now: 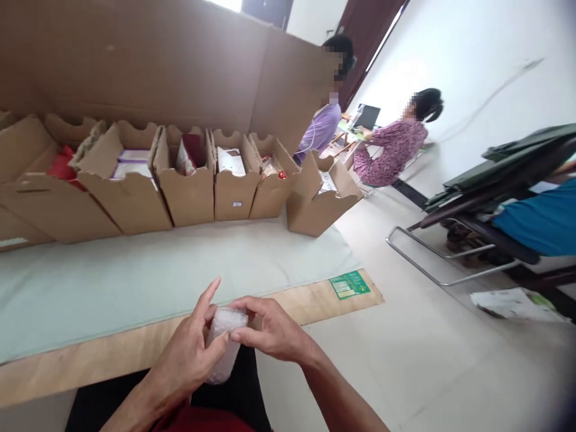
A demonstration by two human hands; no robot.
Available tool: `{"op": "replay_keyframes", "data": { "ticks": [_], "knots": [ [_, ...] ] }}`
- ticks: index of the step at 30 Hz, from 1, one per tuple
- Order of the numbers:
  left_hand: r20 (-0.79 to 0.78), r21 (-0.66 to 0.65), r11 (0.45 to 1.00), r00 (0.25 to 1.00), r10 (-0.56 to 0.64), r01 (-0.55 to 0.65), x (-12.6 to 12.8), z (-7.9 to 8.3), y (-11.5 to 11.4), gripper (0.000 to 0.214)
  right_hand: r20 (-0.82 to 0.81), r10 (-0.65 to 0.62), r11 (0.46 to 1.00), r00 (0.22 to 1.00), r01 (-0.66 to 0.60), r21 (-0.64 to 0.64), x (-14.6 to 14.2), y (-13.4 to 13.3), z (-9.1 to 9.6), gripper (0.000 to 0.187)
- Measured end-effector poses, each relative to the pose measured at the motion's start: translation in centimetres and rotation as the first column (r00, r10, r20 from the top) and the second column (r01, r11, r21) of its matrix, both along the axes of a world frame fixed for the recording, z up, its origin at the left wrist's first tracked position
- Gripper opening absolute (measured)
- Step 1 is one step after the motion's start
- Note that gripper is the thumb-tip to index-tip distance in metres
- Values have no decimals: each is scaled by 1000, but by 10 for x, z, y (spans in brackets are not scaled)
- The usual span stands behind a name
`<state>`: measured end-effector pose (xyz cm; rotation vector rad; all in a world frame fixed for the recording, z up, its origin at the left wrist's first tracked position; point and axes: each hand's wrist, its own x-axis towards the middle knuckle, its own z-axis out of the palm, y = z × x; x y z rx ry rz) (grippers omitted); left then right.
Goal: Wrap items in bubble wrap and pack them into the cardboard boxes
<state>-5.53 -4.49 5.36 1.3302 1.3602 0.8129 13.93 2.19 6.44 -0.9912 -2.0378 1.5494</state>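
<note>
A roll-shaped bundle of clear bubble wrap (224, 363) is held between both hands above my lap, just before the table's near edge. What lies inside the wrap cannot be made out. My left hand (191, 345) grips it from the left, thumb across its front and index finger pointing up. At the upper right of the bundle, my right hand (270, 330) pinches the wrap between thumb and fingers.
Several cardboard bins (186, 195) with packets inside line the back of the table (135, 258), before a tall cardboard panel (148, 66). One bin (315, 210) sits askew at the right. Two people sit beyond; a reclining chair (477, 222) stands at right.
</note>
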Motion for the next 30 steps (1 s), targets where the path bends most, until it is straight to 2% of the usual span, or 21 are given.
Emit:
{"op": "replay_keyframes", "data": {
  "ticks": [2,5,8,11,14,17,19,20,21,23,25,27,30],
  "knots": [
    [-108,47,998,994,-29,34,4,-2,7,79,53,-53,998,997,51,36,9,-1,-1,22],
    [-171,201,979,984,53,-18,8,6,23,74,99,-110,990,989,101,98,30,3,5,15],
    [-171,356,931,974,151,-82,15,25,45,62,112,-219,962,969,196,192,61,15,23,10],
    [-190,516,855,966,173,-52,30,47,72,48,91,-368,893,925,324,313,99,31,48,14],
    [-198,646,762,972,128,32,55,67,107,40,-41,-546,766,837,518,382,136,49,81,22],
    [-203,702,702,979,38,118,89,84,153,40,-243,-692,556,680,716,421,163,76,117,26],
    [-249,709,676,968,-28,202,114,95,187,48,-368,-718,411,591,786,461,174,99,137,26],
    [-289,705,664,956,-51,249,127,100,203,54,-413,-714,361,566,802,475,178,112,145,26],
    [-335,695,657,940,-64,293,139,105,218,59,-439,-707,333,554,809,485,182,126,151,25],
    [-433,653,668,900,-59,358,160,109,242,66,-436,-701,330,564,799,503,186,153,156,23],
    [-522,596,703,853,-30,389,174,106,255,58,-378,-708,362,596,767,530,189,176,156,21],
    [-576,564,718,817,-11,408,179,96,259,44,-295,-702,429,648,716,551,191,193,154,18],
    [-569,593,693,822,2,409,177,78,256,38,-124,-650,581,749,596,555,191,210,151,14]
  ]
}}
